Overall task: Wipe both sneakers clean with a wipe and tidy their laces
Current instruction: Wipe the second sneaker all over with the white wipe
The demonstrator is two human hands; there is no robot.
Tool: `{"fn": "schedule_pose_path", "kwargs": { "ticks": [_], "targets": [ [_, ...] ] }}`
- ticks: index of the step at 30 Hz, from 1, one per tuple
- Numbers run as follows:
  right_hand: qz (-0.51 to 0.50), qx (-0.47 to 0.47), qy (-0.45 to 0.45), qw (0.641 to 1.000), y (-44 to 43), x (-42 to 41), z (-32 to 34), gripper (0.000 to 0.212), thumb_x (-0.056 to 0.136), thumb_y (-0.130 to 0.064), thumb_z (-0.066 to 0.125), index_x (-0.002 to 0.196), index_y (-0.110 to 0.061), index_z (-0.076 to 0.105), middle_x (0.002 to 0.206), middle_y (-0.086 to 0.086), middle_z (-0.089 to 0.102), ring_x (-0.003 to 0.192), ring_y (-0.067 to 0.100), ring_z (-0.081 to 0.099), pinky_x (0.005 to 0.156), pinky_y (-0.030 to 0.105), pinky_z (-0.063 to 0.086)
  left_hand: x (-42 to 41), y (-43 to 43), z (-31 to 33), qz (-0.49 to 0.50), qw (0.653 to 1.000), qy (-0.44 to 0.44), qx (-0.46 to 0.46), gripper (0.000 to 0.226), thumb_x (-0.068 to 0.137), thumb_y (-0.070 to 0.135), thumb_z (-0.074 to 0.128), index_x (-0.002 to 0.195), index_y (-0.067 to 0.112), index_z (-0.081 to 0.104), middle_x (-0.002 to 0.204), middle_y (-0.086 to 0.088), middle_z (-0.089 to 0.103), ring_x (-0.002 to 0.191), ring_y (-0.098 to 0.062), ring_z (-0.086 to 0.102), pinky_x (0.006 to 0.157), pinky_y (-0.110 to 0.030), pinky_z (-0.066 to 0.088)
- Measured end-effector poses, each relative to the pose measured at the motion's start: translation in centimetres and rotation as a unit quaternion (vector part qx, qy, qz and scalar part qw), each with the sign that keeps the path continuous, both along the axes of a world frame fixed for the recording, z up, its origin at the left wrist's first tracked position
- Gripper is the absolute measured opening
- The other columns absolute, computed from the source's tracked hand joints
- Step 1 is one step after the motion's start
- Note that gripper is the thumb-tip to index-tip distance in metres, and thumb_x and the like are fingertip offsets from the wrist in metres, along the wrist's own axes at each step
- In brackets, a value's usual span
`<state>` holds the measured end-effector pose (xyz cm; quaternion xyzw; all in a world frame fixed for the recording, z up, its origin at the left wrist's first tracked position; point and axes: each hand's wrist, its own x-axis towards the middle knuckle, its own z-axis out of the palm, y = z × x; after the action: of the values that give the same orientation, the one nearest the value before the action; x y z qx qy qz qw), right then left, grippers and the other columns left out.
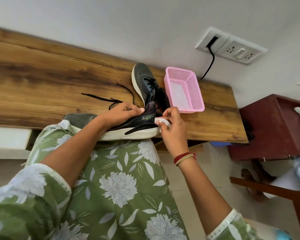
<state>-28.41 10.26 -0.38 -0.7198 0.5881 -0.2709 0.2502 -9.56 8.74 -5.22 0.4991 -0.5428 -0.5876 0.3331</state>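
A green floral dress fills the foreground. Over the worktop's near edge lies one sneaker, its white sole facing the person. The left hand grips its collar with curled fingers. The right hand pinches a white wipe against its heel. The second sneaker sits towards the far edge, just beside a pink basket. Loose black laces trail across the wood.
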Motion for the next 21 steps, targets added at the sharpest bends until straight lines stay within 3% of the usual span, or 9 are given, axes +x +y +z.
{"fn": "schedule_pose_path", "kwargs": {
  "ticks": [4, 7, 12, 16, 19, 21],
  "targets": [
    [-0.031, -0.019, -0.012, 0.999, 0.5, 0.9, -0.2, 0.031, 0.080, 0.007, 0.058, 0.090, -0.018, 0.044, 0.080, -0.006, 0.052, 0.076, 0.016, 0.056, 0.071, 0.041, 0.050, 0.1, 0.1, 0.3, -0.002, 1.000, 0.004, 0.013, 0.043, 0.097, 0.034, 0.050, 0.069, 0.004, 0.057, 0.066, -0.002, 0.054, 0.061, -0.010, 0.049, 0.064, -0.022, 0.037],
    [0.008, -0.026, 0.002, 1.000, 1.3, 0.9, -0.2, 0.026, 0.081, 0.006, 0.057, 0.090, -0.015, 0.045, 0.080, -0.006, 0.051, 0.074, 0.016, 0.056, 0.066, 0.035, 0.048, 0.1, 0.2, 0.2, 0.002, 1.000, 0.009, 0.012, 0.049, 0.097, 0.035, 0.049, 0.084, -0.012, 0.058, 0.075, -0.009, 0.056, 0.068, -0.016, 0.050, 0.069, -0.026, 0.038],
    [-0.016, -0.025, -0.002, 1.000, 0.8, 0.7, 0.0, 0.028, 0.081, 0.007, 0.057, 0.088, -0.016, 0.044, 0.078, -0.006, 0.050, 0.072, 0.015, 0.054, 0.065, 0.038, 0.049, 0.1, 0.3, 0.3, 0.000, 1.000, 0.014, 0.022, 0.052, 0.096, 0.039, 0.051, 0.095, -0.012, 0.061, 0.085, -0.014, 0.064, 0.075, -0.018, 0.057, 0.077, -0.028, 0.041],
    [0.072, -0.013, 0.011, 0.997, 2.8, 1.1, 0.5, 0.026, 0.082, 0.003, 0.060, 0.096, -0.017, 0.051, 0.085, -0.010, 0.056, 0.080, 0.010, 0.060, 0.069, 0.029, 0.054, 0.1, 0.2, 0.1, -0.008, 0.999, 0.024, 0.029, 0.059, 0.094, 0.045, 0.052, 0.086, -0.013, 0.056, 0.079, -0.009, 0.056, 0.071, -0.018, 0.049, 0.073, -0.027, 0.036],
    [-0.052, -0.029, -0.058, 0.997, 1.4, 0.4, 0.3, 0.034, 0.081, 0.001, 0.064, 0.109, -0.017, 0.061, 0.107, -0.003, 0.061, 0.098, 0.008, 0.058, 0.086, 0.020, 0.050, 0.0, 0.1, -0.1, 0.007, 0.999, 0.027, 0.034, 0.042, 0.098, 0.033, 0.049, 0.071, 0.004, 0.060, 0.064, 0.007, 0.062, 0.057, 0.000, 0.055, 0.062, -0.008, 0.040],
    [-0.086, -0.016, -0.043, 0.995, 0.9, 0.8, 0.0, 0.025, 0.083, -0.002, 0.065, 0.104, -0.014, 0.068, 0.107, 0.000, 0.059, 0.095, 0.010, 0.055, 0.088, 0.025, 0.050, -0.2, 0.0, 0.0, 0.017, 0.999, 0.026, 0.029, 0.042, 0.099, 0.029, 0.048, 0.059, 0.016, 0.057, 0.053, 0.014, 0.058, 0.050, 0.006, 0.052, 0.057, -0.002, 0.037]
  ]
}}
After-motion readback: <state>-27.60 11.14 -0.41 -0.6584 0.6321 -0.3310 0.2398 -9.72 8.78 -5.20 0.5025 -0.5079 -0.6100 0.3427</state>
